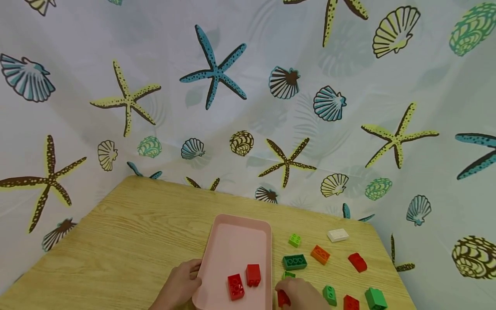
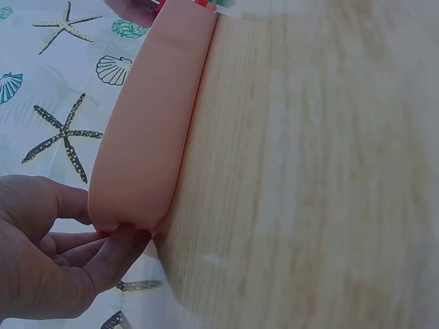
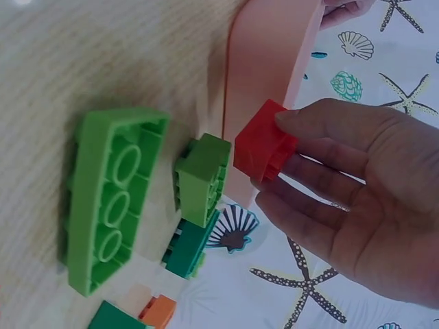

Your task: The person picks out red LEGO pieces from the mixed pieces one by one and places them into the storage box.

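Observation:
A pink tray (image 1: 237,241) lies on the wooden table with two red toy bricks inside, one red brick (image 1: 236,287) left of the other red brick (image 1: 253,274). My left hand (image 1: 180,282) grips the tray's near left side. In the left wrist view, the thumb is at the rim and the fingers curl beneath the tray's corner (image 2: 147,116). Beside the tray's right wall, my right hand (image 1: 302,295) pinches a third red brick (image 3: 257,140) between thumb and fingers. The right wrist view shows a green brick (image 3: 206,175) close to the held one.
Right of the tray lie loose bricks: light green (image 1: 294,240), dark green (image 1: 294,261), orange (image 1: 320,254), white (image 1: 338,235), several more red and green. A cloth (image 1: 240,116) printed with starfish and shells hangs behind and beside the table (image 1: 128,232).

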